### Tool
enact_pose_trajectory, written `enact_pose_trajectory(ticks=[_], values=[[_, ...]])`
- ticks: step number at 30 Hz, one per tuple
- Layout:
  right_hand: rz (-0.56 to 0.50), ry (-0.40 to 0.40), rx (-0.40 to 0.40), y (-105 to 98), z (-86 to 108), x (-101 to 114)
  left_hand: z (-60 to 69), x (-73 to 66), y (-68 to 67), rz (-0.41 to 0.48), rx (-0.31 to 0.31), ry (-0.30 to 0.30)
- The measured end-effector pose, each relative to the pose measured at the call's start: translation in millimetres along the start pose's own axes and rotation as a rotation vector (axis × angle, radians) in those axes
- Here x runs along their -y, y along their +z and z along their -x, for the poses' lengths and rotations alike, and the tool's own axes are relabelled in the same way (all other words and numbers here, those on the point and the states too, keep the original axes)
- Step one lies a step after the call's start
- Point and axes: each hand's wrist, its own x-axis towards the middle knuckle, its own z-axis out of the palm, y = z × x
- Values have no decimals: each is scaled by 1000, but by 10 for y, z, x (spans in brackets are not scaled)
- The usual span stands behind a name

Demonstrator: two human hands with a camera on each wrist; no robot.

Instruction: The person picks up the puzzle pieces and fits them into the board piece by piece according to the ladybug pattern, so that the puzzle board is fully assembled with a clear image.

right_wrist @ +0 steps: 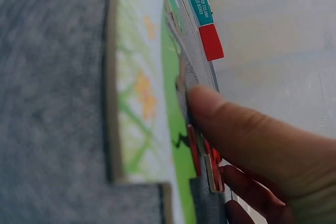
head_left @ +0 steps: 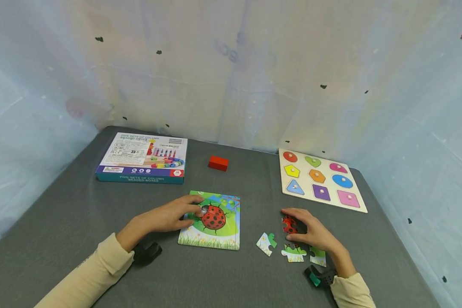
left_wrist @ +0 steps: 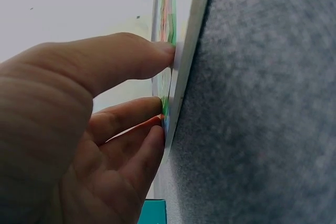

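Note:
The square ladybug picture board (head_left: 231, 222) lies flat on the grey table. My left hand (head_left: 169, 214) rests on its left side, fingers spread; in the left wrist view the thumb and fingertips of the hand (left_wrist: 110, 124) touch the board's face (left_wrist: 185, 51). To the right, my right hand (head_left: 312, 229) is over red ladybug pieces (head_left: 290, 224), thumb and fingers apart around them. Nearby lie a white-green piece (head_left: 267, 244), a grass piece (head_left: 294, 254) and another green piece (head_left: 318, 256). In the right wrist view the thumb of the hand (right_wrist: 262, 156) is beside a flowered piece (right_wrist: 142, 87).
A bead set box (head_left: 142, 158) lies at the back left. A red block (head_left: 218, 163) is right of it. At the back right lies a board of coloured knobbed shapes (head_left: 323, 179). A pale sheet hangs behind the table (head_left: 250, 171).

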Motion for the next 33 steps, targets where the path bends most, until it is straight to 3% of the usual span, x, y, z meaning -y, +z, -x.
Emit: enact_pose_trajectory(ticks=[7, 11, 24, 33], values=[[-42, 81, 65, -68, 29, 33, -1, 0, 4, -5, 2, 0], [-35, 64, 69, -85, 28, 25, 4, 9, 5, -1, 3, -13], [-45, -16, -25, 11, -13, -24, 18, -6, 8, -6, 3, 9], [-80, -39, -93, 159, -265, 212, 32, -3, 11, -19, 4, 15]])
